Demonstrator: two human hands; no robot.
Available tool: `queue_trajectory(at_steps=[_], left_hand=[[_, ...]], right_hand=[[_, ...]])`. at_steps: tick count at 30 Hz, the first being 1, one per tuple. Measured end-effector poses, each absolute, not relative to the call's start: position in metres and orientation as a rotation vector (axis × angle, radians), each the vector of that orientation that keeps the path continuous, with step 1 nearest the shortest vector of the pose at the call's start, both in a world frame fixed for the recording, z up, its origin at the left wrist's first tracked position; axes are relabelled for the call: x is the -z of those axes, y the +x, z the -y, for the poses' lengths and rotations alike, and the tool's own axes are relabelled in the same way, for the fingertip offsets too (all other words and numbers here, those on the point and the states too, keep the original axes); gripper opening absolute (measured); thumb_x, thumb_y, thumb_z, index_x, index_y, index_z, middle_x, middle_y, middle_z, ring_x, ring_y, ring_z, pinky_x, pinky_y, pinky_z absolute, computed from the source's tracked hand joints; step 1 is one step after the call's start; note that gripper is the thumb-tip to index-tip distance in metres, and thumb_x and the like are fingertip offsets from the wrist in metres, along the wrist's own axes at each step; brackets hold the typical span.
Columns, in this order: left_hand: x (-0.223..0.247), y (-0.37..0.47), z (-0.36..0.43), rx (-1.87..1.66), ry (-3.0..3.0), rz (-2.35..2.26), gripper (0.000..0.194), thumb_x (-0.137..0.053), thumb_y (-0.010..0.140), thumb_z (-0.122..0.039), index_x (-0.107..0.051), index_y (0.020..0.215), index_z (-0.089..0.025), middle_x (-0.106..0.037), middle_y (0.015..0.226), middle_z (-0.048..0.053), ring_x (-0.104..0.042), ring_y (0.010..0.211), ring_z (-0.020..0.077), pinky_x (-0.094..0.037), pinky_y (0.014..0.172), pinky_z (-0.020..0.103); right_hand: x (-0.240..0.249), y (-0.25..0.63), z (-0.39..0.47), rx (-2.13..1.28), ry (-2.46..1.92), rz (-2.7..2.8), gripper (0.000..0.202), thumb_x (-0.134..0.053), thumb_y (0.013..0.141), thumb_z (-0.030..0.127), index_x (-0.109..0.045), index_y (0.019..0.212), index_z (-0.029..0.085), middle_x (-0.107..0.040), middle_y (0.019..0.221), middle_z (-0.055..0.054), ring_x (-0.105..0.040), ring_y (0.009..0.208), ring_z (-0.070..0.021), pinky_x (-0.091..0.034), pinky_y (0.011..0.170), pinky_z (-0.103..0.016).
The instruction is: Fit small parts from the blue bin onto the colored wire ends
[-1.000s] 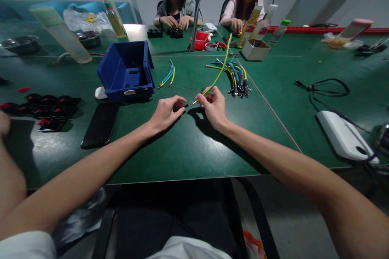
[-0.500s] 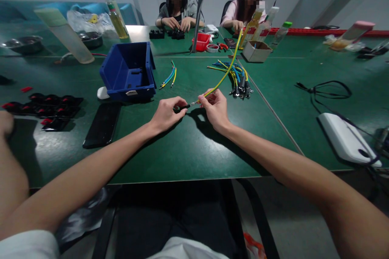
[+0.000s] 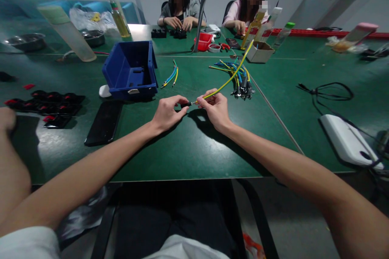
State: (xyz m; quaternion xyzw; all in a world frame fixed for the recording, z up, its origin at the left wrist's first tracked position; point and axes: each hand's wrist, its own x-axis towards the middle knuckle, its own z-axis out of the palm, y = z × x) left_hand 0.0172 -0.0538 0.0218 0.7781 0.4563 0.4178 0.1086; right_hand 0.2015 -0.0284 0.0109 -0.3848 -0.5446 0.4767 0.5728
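Note:
Between finger and thumb, my left hand (image 3: 170, 114) pinches a short black sleeve (image 3: 186, 105). My right hand (image 3: 214, 108) grips a yellow-green wire (image 3: 233, 76) close to its metal end, and the wire's free length arcs up to the right. That metal end meets the sleeve's tip; how far it goes in is too small to tell. Beyond my right hand lies a bundle of blue and yellow wires (image 3: 240, 73) with black sleeves and ring-like metal ends. A few loose short wires (image 3: 172, 73) rest beyond my left hand. An open blue bin (image 3: 130, 89) holds small black pieces.
On the left are a black phone (image 3: 103, 123) and several black-and-red parts (image 3: 48, 105). A white device (image 3: 349, 139) with a black cable (image 3: 328, 89) lies at right. A small cardboard box (image 3: 260, 53) and a red container (image 3: 203, 42) stand farther back. Two people work across the table.
The wire's free end has swung right and slightly down. Less of the black sleeve shows beside my left fingers. Both hands stay close together, and the whole view has shifted slightly.

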Motion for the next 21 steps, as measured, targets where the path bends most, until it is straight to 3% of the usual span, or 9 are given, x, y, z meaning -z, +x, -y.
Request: queue_trajectory(at_steps=[21], left_hand=[[-0.0157,0.017,0.0515,-1.454,2.454,-1.081,0.008,-0.065,0.083,-0.016,-0.071,0.088,-0.015,-0.076,0.088,0.005,-0.071,0.079,0.0149,-0.055,0.076,0.026]], right_hand=[[-0.0146,0.1982,0.0333,-1.216,-0.872,1.232,0.034,-0.087,0.062,0.038,-0.059,0.072,0.021,-0.069,0.073,0.001,-0.063,0.067,-0.0129,-0.048,0.061,-0.025]])
